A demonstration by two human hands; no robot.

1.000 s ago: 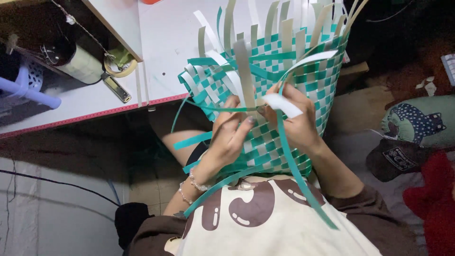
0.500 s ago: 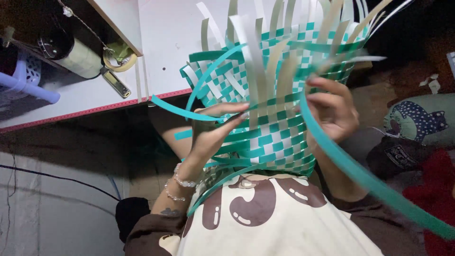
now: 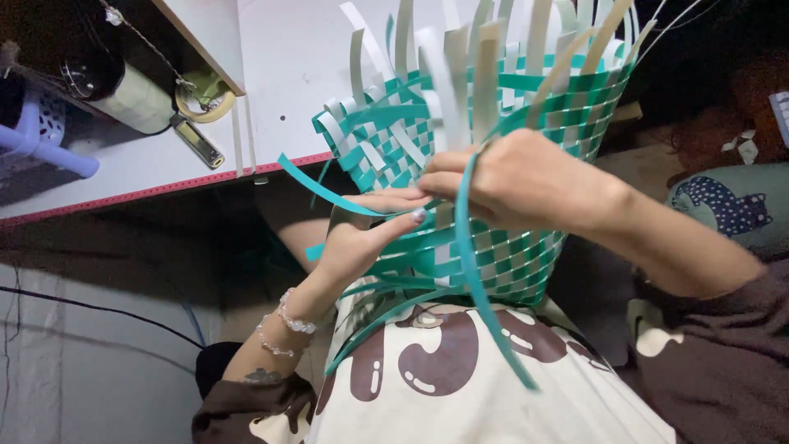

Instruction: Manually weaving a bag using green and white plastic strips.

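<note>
Right hand (image 3: 526, 177) pinched a teal strip (image 3: 477, 271) against the woven basket (image 3: 493, 164); left hand (image 3: 362, 234), fingers extended, steadied the weave. A loosened pinch could have let the strip spring free.

Surroundings as I see them, placed relative to the white bench (image 3: 304, 74): on its left part lie a roll of tape (image 3: 204, 99) and a flat metal tool (image 3: 197, 141); a pale cylinder (image 3: 131, 100) lies beyond these; a lilac plastic basket (image 3: 37, 131) sits at its far left; a printed cushion (image 3: 731, 205) rests well to its right.

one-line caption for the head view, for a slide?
Right hand pulls a teal plastic strip across a half-woven teal-and-white strip basket; left hand steadies it.
</note>
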